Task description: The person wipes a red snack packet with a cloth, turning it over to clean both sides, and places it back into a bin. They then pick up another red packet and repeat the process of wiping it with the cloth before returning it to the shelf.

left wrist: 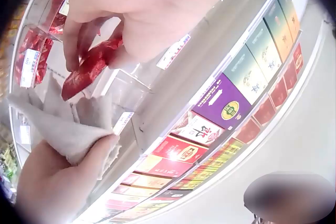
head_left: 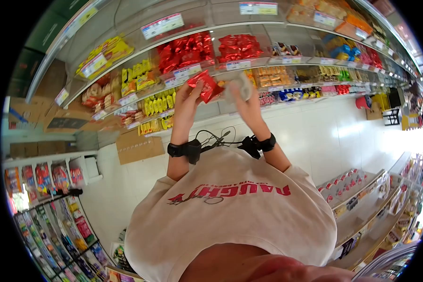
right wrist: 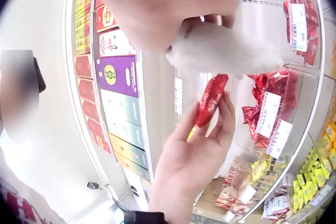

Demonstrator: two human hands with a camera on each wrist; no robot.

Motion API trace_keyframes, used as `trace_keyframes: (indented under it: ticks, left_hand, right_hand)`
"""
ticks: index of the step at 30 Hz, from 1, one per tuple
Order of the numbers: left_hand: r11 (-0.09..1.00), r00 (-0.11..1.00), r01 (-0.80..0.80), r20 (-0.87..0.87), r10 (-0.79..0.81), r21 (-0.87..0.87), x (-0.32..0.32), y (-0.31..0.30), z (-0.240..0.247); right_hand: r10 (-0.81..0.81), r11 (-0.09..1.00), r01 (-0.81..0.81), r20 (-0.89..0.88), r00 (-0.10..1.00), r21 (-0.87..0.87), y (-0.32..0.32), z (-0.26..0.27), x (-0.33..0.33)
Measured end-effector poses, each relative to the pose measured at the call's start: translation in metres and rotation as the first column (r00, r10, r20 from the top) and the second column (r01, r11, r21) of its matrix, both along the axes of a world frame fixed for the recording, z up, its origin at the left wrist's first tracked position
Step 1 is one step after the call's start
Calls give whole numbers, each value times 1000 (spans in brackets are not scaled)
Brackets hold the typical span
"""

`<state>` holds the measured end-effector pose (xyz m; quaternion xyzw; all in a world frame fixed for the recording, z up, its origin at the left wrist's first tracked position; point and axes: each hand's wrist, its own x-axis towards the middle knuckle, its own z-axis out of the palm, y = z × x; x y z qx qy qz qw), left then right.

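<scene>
In front of the snack shelf my left hand [head_left: 187, 104] holds a shiny red packet [head_left: 206, 86] between thumb and fingers. My right hand [head_left: 250, 107] grips a folded greyish-white cloth [head_left: 237, 89], blurred in the head view. From the left wrist, the red packet [left wrist: 86, 74] is pinched at its edges, with the cloth [left wrist: 68, 129] bunched just below it. In the right wrist view the cloth [right wrist: 226, 50] hangs from the curled right fingers, right at the upper end of the red packet [right wrist: 212, 100].
Red packets [head_left: 185, 49] fill one shelf bin, with another red pile [head_left: 239, 47] to its right. Yellow packets [head_left: 137, 77] lie on the left. Below the bins a cardboard piece [head_left: 138, 146] lies on the floor. Boxed goods [left wrist: 223, 103] line another shelf.
</scene>
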<state>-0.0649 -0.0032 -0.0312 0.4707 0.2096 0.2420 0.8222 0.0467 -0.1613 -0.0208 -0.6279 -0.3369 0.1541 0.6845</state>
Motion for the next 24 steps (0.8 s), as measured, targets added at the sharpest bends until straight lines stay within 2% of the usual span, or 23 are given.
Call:
trace_keyframes:
  ticks: [1,3,4,7,8,11,14,17,19,22,23,24]
  left_hand:
    - [997,1000,-16,4,16,70,0,2,-4]
    - [978,999,-35,16,32,208,3,1,-7]
    - [988,998,-39,-48,47,151,0,-10,11]
    - [970,999,-8,-35,16,242,5,-7,-4]
    - [970,999,-11,-38,21,244,5,-6,-8]
    - [971,999,-3,-49,16,241,1,-10,2]
    - [978,999,35,-45,-26,208,-1,-13,3]
    - [986,1000,-9,-12,11,168,-1,-14,1]
    - [979,998,-68,3,69,193,-2,-5,-8]
    - [925,996,-45,-53,70,376,-8,3,-3]
    - [913,997,13,-77,20,407,-8,1,-3]
    - [897,994,73,-104,-30,436,-8,-4,-3]
  right_hand:
    - [-47,999,45,-223,974,-14,-1,-3,2]
    - [16,996,-43,-305,952,-84,3,-7,7]
    - [37,990,-82,-346,938,-116,4,-8,8]
    - [67,998,-58,-272,960,39,21,-21,-16]
    - [93,995,-85,-145,985,55,22,-22,-14]
    - [122,988,-135,-177,977,-69,16,-6,-9]
    - [-54,998,48,-135,989,-50,20,-15,-8]
    - [68,996,-75,-161,985,-41,15,-12,-1]
    - [25,999,-30,-245,969,-16,10,-17,3]
    - [-44,997,64,-406,913,36,15,-5,0]
    - [-69,993,105,-464,883,52,18,0,-3]
    - [-67,992,105,-435,898,65,24,-4,-6]
